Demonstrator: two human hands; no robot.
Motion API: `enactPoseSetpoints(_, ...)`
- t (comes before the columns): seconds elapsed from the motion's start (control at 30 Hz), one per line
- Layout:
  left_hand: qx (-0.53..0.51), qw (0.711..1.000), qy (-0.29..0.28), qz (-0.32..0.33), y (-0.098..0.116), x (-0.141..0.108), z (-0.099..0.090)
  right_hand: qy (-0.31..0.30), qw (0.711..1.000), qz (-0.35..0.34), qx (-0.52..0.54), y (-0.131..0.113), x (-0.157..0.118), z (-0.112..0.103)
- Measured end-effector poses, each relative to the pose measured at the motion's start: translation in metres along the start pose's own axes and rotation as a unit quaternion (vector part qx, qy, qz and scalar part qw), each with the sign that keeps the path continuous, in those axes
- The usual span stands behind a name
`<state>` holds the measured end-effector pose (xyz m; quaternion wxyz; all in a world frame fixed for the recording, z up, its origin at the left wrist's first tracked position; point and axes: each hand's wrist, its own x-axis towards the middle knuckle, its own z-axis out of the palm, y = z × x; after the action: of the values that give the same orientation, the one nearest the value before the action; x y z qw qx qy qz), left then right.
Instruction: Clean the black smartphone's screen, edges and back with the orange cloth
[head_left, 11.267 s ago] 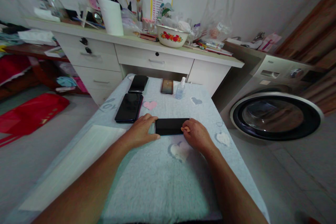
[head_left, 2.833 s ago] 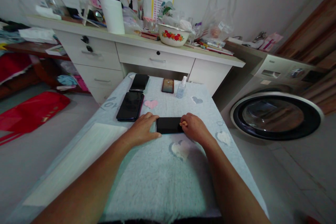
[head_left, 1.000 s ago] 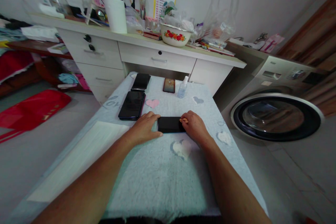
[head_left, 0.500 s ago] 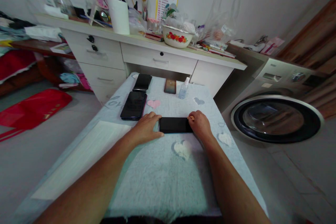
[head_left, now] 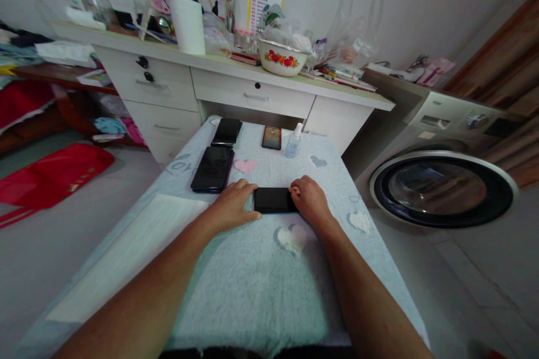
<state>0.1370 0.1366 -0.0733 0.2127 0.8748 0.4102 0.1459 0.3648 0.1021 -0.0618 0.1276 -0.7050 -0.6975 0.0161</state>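
A black smartphone lies flat, screen up, on the cloth-covered table. My left hand grips its left end, thumb at the near edge and fingers at the far edge. Over the right part of the screen my right hand is closed, its fingers pressed down on the glass; a small orange-tan bit shows at the fingertips, too small to name. Beyond my left hand lie another dark phone and a black phone or case. A brown-cased phone and a clear spray bottle are farther back.
A white sheet lies along the table's left side. Behind the table stands a white desk with drawers, bearing a flowered bowl and a paper roll. A washing machine is at right, a red bag at left.
My right hand has slid left along the phone's screen, covering more of it. My left hand keeps its grip on the left end. The view has shifted slightly.
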Motion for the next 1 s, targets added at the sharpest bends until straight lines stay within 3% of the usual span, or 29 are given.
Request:
enactPoseSetpoints(0.47,0.014,1.000,-0.001,0.003,-0.002,0.000,0.002,0.000,0.996,0.085,-0.036,0.022,0.002,-0.008)
enactPoseSetpoints(1.0,0.014,1.000,0.005,0.001,0.000,-0.002,0.000,-0.032,0.997,0.039,-0.060,-0.006,0.011,-0.007)
